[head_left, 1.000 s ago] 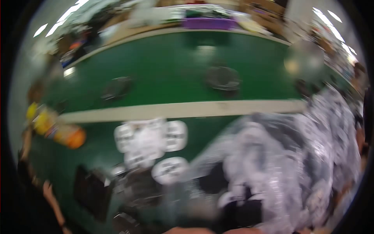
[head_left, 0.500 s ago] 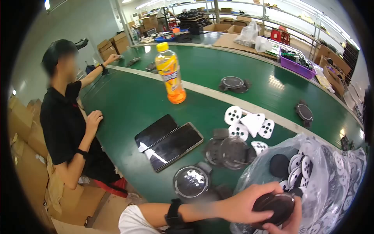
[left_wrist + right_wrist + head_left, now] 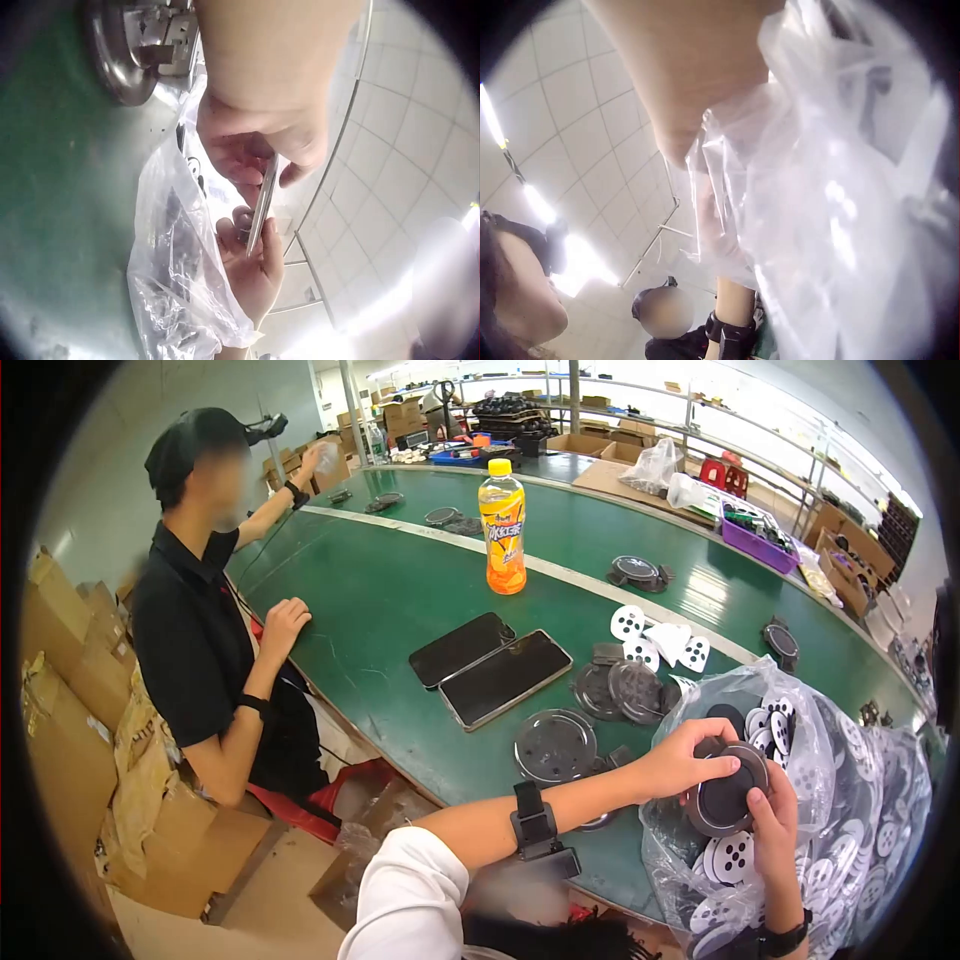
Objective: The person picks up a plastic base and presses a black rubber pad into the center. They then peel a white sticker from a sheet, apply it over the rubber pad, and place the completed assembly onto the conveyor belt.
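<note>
Both my hands hold a round dark grey disc-shaped part (image 3: 722,800) with a black circle on its face, over a clear plastic bag (image 3: 655,840). My left hand (image 3: 685,762) grips its upper left edge, thumb on the face. From the lower right, my right hand (image 3: 776,825) holds the other edge, thumb against the rim. In the left wrist view the disc (image 3: 262,204) appears edge-on between the fingers of both hands. White pieces with black dots (image 3: 735,857) fill the bag. Plastic film covers much of my right hand (image 3: 718,225) in the right wrist view.
More dark round parts (image 3: 555,745) lie left of the bag, near white dotted pieces (image 3: 640,652). Two phones (image 3: 505,678) and an orange drink bottle (image 3: 503,530) stand farther left on the green table (image 3: 380,590). Another person (image 3: 200,630) is at the table's left edge.
The head view swung left, then slightly back. Since half a second ago, the disc has been tilted up so its black-centred face shows, and both hands have shifted on it.
</note>
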The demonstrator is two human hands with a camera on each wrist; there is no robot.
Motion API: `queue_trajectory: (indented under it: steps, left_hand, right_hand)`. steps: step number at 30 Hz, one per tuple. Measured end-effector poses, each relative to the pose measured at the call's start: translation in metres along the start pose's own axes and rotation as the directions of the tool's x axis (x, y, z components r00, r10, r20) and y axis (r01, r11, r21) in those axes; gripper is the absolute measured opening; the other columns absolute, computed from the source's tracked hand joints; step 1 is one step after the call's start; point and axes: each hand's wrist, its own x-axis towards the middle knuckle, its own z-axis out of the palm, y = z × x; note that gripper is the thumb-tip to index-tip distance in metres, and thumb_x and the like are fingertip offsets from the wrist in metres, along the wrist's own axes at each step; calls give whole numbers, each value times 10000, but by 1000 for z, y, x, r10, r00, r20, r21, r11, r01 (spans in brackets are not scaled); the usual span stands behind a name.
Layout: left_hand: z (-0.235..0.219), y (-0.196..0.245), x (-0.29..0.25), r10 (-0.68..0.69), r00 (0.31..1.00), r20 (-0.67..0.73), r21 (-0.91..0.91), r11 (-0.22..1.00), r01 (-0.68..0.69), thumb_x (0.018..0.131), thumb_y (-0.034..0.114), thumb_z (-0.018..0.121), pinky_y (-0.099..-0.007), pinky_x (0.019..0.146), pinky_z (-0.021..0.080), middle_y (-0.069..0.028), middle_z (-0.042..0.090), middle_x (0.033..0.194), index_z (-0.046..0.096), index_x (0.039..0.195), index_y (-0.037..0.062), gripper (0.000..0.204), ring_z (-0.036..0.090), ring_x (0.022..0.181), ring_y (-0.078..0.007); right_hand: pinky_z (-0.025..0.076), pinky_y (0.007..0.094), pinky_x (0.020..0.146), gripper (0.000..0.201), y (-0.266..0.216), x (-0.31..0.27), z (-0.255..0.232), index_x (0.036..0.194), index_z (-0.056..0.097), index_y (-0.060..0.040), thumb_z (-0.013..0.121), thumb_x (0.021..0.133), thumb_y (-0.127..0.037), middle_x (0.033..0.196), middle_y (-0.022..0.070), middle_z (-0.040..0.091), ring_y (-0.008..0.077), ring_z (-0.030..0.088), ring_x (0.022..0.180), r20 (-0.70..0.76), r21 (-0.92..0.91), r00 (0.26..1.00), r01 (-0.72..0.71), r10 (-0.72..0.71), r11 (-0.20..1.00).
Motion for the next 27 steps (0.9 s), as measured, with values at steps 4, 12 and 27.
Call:
queue_trajectory:
  steps: [4,12,27]
  left_hand:
    - [0,-5,2,-35,999,-41,-32,999,33,838,206,581,-164,336,337,28,549,655,519,925,94,154,467,440,-16]
    - [-4,-3,5,-125,992,-11,-110,986,123,820,150,594,-166,402,384,20,571,707,495,1020,81,233,517,508,-34]
    - [1,13,0,-33,997,71,-55,998,37,785,-13,577,-192,566,454,-49,552,1037,461,1143,50,382,546,828,-78]
  right_hand:
    - [413,235,794,354,1,0,-2,1107,478,39,532,853,-202,991,75,566,119,530,916,-73,27,996,-52,53,998]
    - [438,259,807,306,-1,0,-4,1100,479,21,478,884,-195,995,68,568,123,544,931,-140,206,981,-101,131,973]
    - [423,242,794,288,-2,-3,-20,1068,476,1,439,786,-39,982,64,562,111,535,904,-76,375,992,-63,98,925]
